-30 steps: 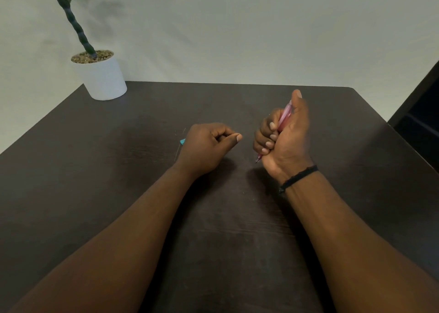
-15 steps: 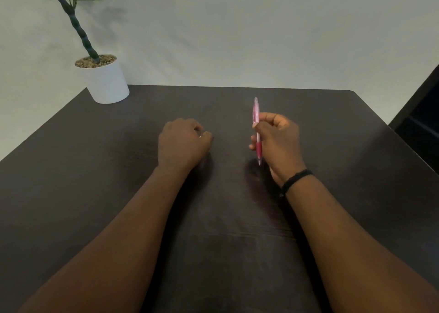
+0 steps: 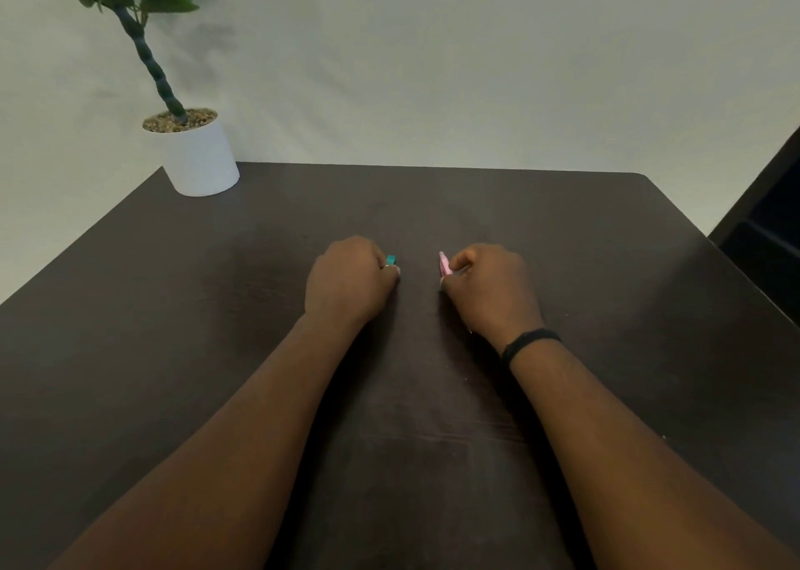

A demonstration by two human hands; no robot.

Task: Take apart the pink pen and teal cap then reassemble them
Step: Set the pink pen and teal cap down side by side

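Observation:
My left hand (image 3: 348, 281) rests as a closed fist on the dark table, and a small teal cap (image 3: 391, 260) peeks out at its fingertips. To its right, my right hand (image 3: 489, 288) is closed around the pink pen (image 3: 444, 264); only a short pink end shows past the thumb, the remainder hidden in the fist. The two hands sit apart with a gap of bare table between the cap and the pen. A black band circles my right wrist.
A white pot (image 3: 197, 158) with a green plant stands at the table's (image 3: 433, 418) far left corner. A dark piece of furniture (image 3: 766, 232) stands beyond the table's right edge. A pale wall lies behind.
My right hand has lowered and tipped the pen from upright down toward the table, folding it into the fist. The teal cap now shows at my left fingertips. Both hands sit farther from me.

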